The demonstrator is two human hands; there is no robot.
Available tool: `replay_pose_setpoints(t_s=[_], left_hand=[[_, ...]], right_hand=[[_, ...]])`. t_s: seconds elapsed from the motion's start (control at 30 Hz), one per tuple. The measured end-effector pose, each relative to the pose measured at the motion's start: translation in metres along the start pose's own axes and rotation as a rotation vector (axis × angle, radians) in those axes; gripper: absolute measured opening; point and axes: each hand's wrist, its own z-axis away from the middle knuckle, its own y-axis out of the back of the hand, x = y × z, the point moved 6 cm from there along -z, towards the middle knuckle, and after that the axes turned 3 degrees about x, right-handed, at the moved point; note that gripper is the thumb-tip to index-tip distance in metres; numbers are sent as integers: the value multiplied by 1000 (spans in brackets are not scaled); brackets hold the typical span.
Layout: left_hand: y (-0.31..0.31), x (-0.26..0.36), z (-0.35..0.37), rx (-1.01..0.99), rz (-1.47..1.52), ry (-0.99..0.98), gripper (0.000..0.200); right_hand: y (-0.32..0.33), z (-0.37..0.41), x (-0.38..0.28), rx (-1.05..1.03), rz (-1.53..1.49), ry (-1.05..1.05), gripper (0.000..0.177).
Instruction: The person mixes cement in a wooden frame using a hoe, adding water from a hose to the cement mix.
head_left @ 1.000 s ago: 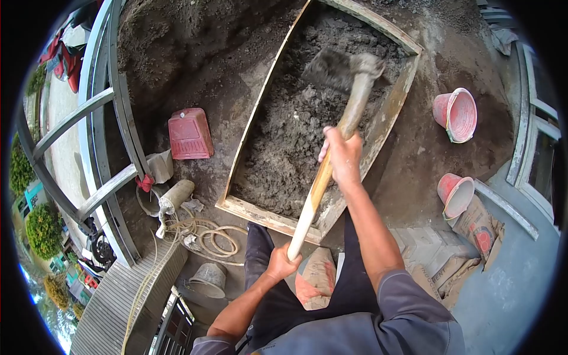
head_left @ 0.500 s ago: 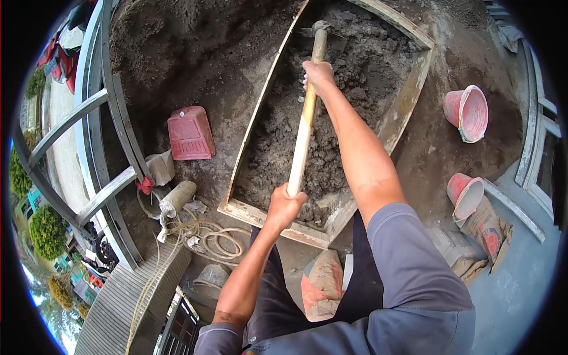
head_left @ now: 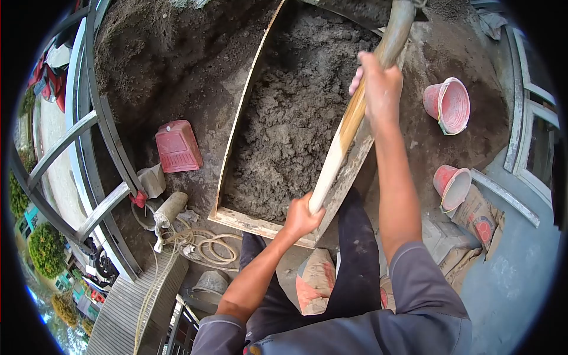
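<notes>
Wooden hoe handle (head_left: pixel 341 142), clamped in left hand (head_left: pixel 300 216) and right hand (head_left: pixel 381 89), lifted off wet mortar (head_left: pixel 296 118) toward one o'clock, seemingly mid-upswing.

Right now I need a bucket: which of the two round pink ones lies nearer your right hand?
The upper pink bucket, on dirt level with the right hand; the lower bucket sits by the paper sack.

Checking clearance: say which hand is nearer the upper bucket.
Right. The right hand is up near the bucket; the left hand is well below, gripping the handle.
</notes>
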Motion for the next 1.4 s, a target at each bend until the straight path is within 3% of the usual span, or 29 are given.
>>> replay_pose_setpoints(t_s=[0.1,0.17,0.2,0.27,0.4,0.5,0.6,0.7,0.83,0.9,0.97,1.07,1.23,1.4], left_hand=[[-9,14,-62,13,20,48,23],[-8,9,-73,-9,38,169,22],[-7,6,-70,-28,58,247,22],[-4,-10,-48,10,8,322,24],[1,-50,33,30,132,448,23],[13,-92,100,-5,-33,357,22],[6,-96,137,-48,-77,248,22],[-12,-61,102,-94,-34,189,26],[-47,-4,-8,-86,23,8,27],[-59,3,-52,-123,67,71,26],[-70,1,-76,-177,129,210,25],[-71,-15,-75,-153,27,320,29],[-30,-19,-22,-92,-67,330,34],[2,-91,95,-175,-166,343,35]], right_hand=[[-7,-87,40,20,74,-21,27],[-17,-132,142,-11,87,-186,27],[-16,-141,195,-38,76,-306,28],[-24,-117,226,-33,152,-391,27],[-42,-30,216,-95,225,-359,33],[-23,55,201,-83,159,-421,36],[5,97,171,-68,-26,-417,33],[28,80,88,-41,-9,-272,27],[58,-23,36,71,25,-45,15],[63,-81,64,130,104,-37,19],[59,-131,143,113,189,-177,21],[66,-148,219,116,181,-345,24],[58,-98,240,70,50,-434,25],[60,53,222,136,-33,-486,25]])
